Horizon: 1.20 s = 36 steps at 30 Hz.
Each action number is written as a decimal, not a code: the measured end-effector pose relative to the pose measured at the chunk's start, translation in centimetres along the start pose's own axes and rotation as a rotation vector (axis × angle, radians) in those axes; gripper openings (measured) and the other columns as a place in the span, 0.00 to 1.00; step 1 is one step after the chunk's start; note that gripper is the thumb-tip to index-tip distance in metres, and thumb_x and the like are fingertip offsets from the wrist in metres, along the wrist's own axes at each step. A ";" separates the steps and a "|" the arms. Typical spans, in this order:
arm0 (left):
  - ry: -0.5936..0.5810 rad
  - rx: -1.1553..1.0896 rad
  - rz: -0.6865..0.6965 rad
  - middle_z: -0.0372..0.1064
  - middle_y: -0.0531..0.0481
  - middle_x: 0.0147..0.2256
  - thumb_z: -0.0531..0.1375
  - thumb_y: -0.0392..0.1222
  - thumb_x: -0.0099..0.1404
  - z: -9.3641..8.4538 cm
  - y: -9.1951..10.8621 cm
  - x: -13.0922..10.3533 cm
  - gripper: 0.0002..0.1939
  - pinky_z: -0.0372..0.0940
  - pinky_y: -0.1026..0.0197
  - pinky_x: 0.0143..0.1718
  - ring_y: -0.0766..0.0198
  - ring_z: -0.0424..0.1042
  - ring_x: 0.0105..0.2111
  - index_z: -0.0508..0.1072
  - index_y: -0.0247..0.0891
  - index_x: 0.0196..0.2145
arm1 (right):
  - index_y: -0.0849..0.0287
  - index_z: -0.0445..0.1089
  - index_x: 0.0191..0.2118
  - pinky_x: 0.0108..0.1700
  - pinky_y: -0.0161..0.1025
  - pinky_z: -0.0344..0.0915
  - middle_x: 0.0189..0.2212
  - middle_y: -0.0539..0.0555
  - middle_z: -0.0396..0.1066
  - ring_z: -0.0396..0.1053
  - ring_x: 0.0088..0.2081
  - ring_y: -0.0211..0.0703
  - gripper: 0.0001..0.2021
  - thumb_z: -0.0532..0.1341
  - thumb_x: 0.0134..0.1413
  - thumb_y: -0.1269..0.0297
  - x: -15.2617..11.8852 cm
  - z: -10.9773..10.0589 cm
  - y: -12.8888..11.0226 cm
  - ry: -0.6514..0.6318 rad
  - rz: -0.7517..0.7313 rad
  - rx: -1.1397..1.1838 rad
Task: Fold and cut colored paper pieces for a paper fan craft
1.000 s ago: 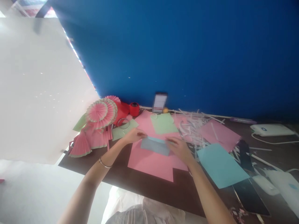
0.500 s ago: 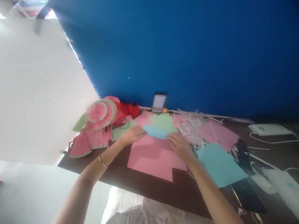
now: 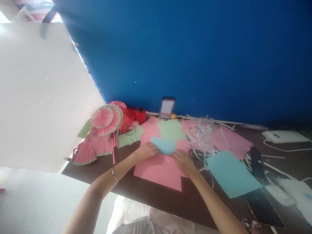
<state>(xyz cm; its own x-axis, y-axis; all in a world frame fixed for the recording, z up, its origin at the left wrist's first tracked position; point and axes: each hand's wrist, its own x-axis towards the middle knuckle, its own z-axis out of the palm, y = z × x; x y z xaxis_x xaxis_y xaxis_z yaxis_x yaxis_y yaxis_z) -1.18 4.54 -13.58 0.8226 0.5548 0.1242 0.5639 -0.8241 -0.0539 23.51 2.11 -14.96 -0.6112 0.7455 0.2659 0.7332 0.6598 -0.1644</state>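
Dark table point(image 3: 195, 201): both hands point(image 3: 165, 154) touch blue paper point(image 3: 163, 145).

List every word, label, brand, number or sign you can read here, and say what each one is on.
No text can be read.
Upright panel by the wall: pixelated, unreadable.
White device at the far right: a small round mark, too small to read.
White object at the lower right: a pale blue mark, too blurred to read.

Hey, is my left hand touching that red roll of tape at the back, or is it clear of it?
Apart. The head view shows bare tabletop and green paper between the left hand and the red roll.
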 end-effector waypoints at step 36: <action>-0.266 -0.831 -0.686 0.62 0.54 0.17 0.65 0.43 0.47 -1.6 -4.9 2.7 0.10 0.54 0.67 0.22 0.70 0.60 0.20 0.75 0.30 0.22 | 0.59 0.62 0.22 0.27 0.34 0.51 0.23 0.50 0.65 0.60 0.26 0.38 0.11 0.54 0.48 0.58 5.0 -2.5 -0.5 -0.244 0.550 0.489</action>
<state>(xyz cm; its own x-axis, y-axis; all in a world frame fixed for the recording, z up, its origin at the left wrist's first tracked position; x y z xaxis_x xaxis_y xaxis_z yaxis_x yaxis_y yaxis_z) -1.84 9.84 -11.43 0.4004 0.8474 -0.3486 0.7633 -0.0980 0.6386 20.82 5.31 -11.17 -0.2874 0.9402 -0.1827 0.7702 0.1135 -0.6276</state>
